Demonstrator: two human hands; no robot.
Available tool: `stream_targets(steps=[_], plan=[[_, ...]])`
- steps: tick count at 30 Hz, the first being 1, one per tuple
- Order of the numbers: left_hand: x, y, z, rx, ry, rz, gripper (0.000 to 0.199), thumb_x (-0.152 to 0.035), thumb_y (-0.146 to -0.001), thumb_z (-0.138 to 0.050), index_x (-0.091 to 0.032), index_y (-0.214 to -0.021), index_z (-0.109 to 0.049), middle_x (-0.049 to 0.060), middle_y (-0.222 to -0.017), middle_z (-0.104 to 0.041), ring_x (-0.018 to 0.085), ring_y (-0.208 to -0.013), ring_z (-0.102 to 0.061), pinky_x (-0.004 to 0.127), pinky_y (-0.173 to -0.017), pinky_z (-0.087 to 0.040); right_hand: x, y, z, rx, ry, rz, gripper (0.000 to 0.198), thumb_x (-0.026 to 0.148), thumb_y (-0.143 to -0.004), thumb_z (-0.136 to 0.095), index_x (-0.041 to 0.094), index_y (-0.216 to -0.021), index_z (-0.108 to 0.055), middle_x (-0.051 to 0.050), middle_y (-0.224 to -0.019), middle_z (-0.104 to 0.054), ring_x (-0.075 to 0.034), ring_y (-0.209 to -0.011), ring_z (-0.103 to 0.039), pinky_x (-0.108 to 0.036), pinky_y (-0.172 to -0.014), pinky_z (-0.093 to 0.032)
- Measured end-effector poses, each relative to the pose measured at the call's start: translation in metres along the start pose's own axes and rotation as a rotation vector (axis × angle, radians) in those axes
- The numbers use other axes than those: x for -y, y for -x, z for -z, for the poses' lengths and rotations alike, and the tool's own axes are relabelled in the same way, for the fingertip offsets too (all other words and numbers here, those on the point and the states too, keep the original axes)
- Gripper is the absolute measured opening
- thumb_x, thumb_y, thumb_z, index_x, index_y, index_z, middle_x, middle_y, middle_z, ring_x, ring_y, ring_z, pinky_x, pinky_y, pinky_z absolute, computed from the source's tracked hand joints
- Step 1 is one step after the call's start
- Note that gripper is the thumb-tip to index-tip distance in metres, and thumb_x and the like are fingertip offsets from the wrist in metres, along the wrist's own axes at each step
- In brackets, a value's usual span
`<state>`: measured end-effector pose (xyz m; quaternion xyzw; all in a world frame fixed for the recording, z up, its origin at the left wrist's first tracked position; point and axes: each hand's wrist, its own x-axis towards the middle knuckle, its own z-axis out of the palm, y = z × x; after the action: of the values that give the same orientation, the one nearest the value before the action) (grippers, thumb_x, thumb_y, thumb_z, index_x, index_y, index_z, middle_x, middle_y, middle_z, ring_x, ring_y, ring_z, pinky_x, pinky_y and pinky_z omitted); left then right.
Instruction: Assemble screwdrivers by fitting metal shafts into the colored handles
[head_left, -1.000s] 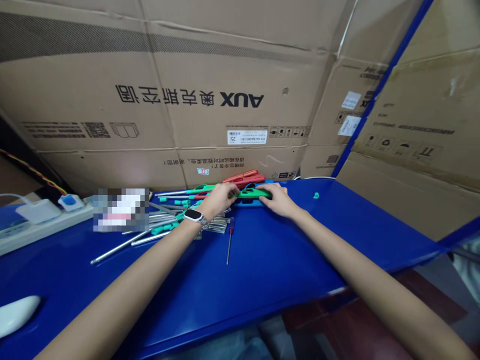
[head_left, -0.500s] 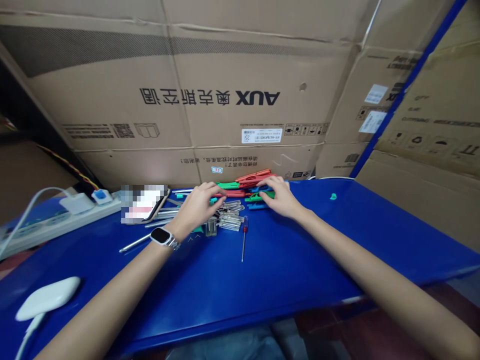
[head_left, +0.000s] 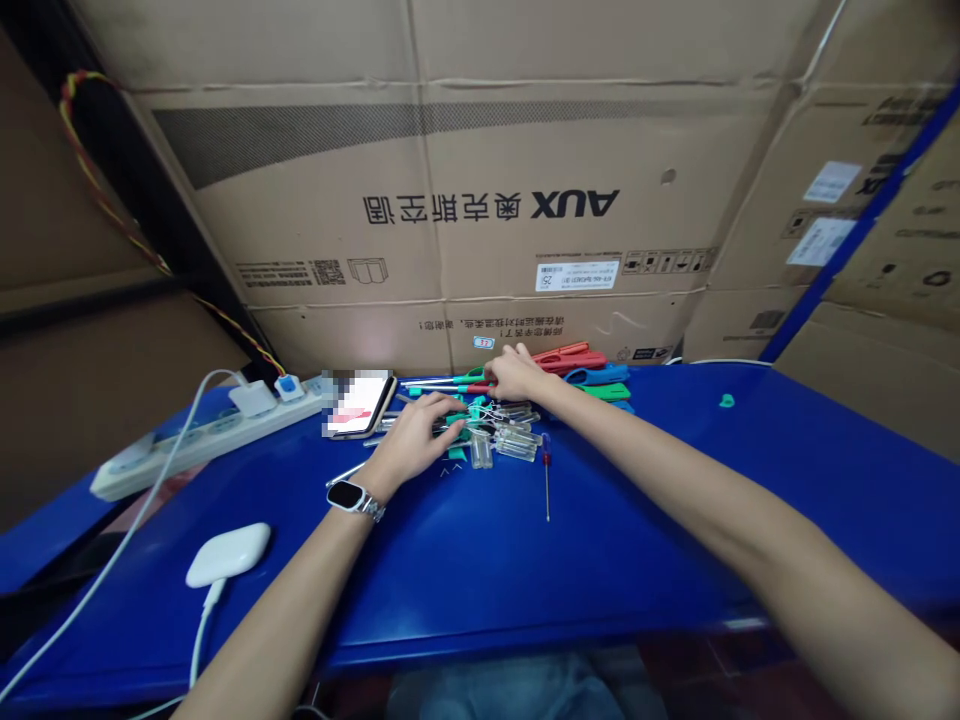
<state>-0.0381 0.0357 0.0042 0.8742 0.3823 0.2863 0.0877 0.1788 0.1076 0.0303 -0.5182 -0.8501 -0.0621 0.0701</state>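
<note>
My left hand (head_left: 420, 438), with a watch (head_left: 346, 495) on the wrist, is palm down over the left of a pile. Its fingers and thumb are apart beside small green plastic pieces (head_left: 477, 407). My right hand (head_left: 517, 375) reaches across the back of the pile. Its fingers are bent together at the end of a red handle (head_left: 478, 389) on a metal rod; what they hold, if anything, is hidden. Clear plastic parts (head_left: 519, 442) lie in front of it. Red handles (head_left: 574, 358), blue handles (head_left: 600, 375) and a green handle (head_left: 606, 391) are stacked to the right.
A screwdriver (head_left: 547, 470) with a clear purple-red handle lies in front of the pile. At the left are a phone (head_left: 363, 405), a power strip (head_left: 202, 440) and a white case (head_left: 229, 555) on a cable. Cardboard (head_left: 480, 230) stands behind the blue table (head_left: 480, 580).
The view has turned left. My right hand has moved left from the stacked handles to the back of the pile. My left hand has come down nearer the small green pieces.
</note>
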Motion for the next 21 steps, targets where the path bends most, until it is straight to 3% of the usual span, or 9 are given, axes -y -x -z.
stream_targets(steps=[5,15,18,21], plan=[[-0.002,0.0,0.0,-0.002,0.012,0.009,0.028,-0.038,-0.094,-0.053,-0.02,-0.109,-0.067,0.009,-0.114,-0.067,0.025,-0.104,-0.064,0.041,-0.094,-0.048,0.001,0.0,0.0,-0.014,0.009,0.013,0.013,0.028,-0.082,-0.065,0.018,-0.084,-0.074,-0.014,-0.086,-0.073,-0.031,-0.099,-0.053,-0.046,-0.092,-0.031],[-0.006,0.001,0.001,-0.01,0.018,0.043,0.028,-0.038,-0.094,-0.052,-0.02,-0.109,-0.067,0.009,-0.116,-0.067,0.026,-0.109,-0.061,0.041,-0.098,-0.045,0.0,0.01,0.015,-0.153,-0.146,0.004,0.021,0.028,-0.094,-0.05,0.017,-0.098,-0.068,-0.009,-0.093,-0.073,-0.025,-0.096,-0.06,-0.042,-0.093,-0.033],[-0.01,0.0,0.003,-0.094,0.068,0.058,0.032,-0.041,-0.097,-0.047,-0.02,-0.112,-0.066,0.009,-0.116,-0.066,0.025,-0.108,-0.061,0.04,-0.097,-0.046,0.004,0.014,0.02,-0.24,-0.411,-0.05,0.017,0.029,-0.092,-0.054,0.018,-0.094,-0.067,-0.005,-0.086,-0.072,-0.021,-0.086,-0.063,-0.038,-0.088,-0.038],[-0.016,-0.002,0.008,-0.249,0.159,0.102,0.035,-0.044,-0.098,-0.045,-0.019,-0.112,-0.064,0.008,-0.11,-0.067,0.023,-0.104,-0.062,0.036,-0.093,-0.047,0.01,0.02,0.028,-0.325,-0.833,-0.086,0.014,0.03,-0.087,-0.06,0.017,-0.09,-0.064,-0.004,-0.086,-0.071,-0.018,-0.08,-0.063,-0.033,-0.081,-0.043]])
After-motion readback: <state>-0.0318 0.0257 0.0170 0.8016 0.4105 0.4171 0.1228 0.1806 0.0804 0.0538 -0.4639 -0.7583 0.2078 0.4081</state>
